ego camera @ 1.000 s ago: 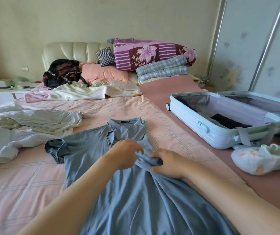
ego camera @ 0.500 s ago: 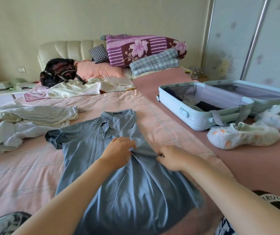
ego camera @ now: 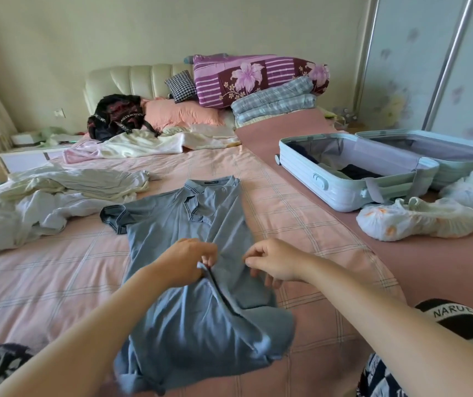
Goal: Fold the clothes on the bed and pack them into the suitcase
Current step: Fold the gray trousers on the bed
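Both bare forearms are stretched forward from the lower corners and brought close together at the middle. The left hand (ego camera: 185, 262) is turned back-upward with its fingers curled down, and a raised fold of the blue shirt (ego camera: 201, 328) is pinched at its fingertips. The right hand (ego camera: 273, 263) is held just beside it, not touching it, knuckles up, fingers loosely curled, thumb and forefinger drawn near each other. Whether cloth is caught between them cannot be told. Its lower fingers are pointed down.
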Available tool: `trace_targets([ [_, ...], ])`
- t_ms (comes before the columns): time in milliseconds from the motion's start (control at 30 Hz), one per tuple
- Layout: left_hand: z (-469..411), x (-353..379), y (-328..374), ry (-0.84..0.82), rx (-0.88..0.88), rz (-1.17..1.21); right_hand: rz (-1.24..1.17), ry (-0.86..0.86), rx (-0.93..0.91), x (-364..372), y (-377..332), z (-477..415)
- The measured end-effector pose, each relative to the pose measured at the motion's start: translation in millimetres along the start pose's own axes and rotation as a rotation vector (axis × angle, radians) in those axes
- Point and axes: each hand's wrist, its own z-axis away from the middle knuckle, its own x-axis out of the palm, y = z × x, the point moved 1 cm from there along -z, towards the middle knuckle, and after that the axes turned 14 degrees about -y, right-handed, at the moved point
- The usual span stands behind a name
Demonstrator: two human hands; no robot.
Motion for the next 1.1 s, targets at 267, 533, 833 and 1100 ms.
trace_targets([
  [267, 23.9, 28.9, 19.1, 0.186, 0.149, -0.265, 0.258, -0.35, 0.188, 11.0, 12.7, 1.8],
  [533, 28.7, 74.7, 63.5, -0.021, 0.364, -0.4, 0.396, -0.445, 0.223, 20.3, 21.0, 15.6],
  [833, 36.3, 40.4, 69.6, -0.44, 0.19, 0.117, 0.515, -0.596, 0.254, 42.8, 24.0, 23.0],
  [1100, 25.3, 2.1, 59.7, -0.478, 0.074, 0.454, 0.466, -0.358, 0.262, 16.7, 0.9, 0.3],
])
